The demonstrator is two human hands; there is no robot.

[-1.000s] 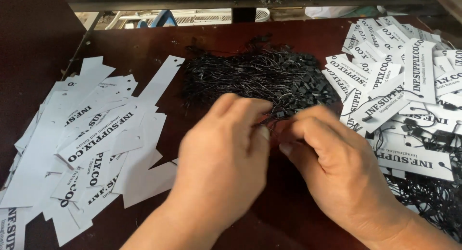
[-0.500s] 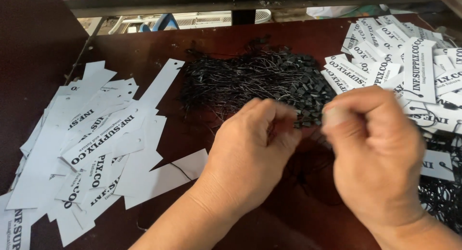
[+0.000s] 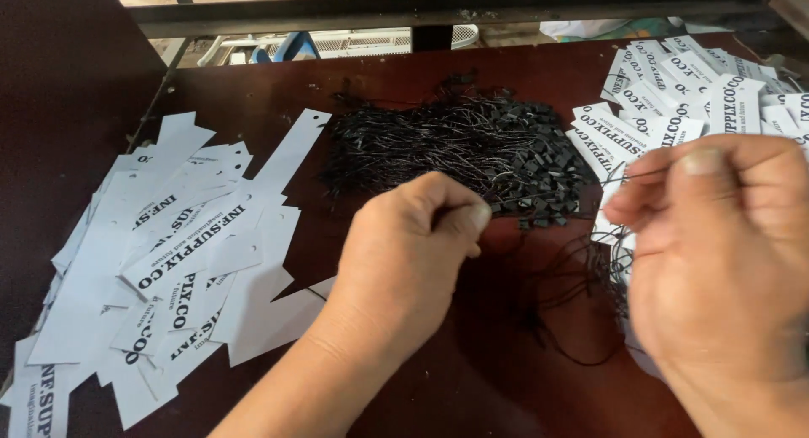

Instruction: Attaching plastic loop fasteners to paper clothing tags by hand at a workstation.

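Black string [image 3: 552,188] runs taut between my 2 hands, pinched at each end: left hand [image 3: 413,252] fingers [image 3: 472,217] closed on it, right hand [image 3: 716,261] fingers likewise, above the string pile [image 3: 455,147] on the bench [image 3: 472,379].

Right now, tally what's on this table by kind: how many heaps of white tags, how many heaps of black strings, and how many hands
Heaps of white paper tags: 2, left heap and right heap
Heap of black strings with clasps: 1
Hands: 2, left hand and right hand, pinching a thin black string between them
Total: 5
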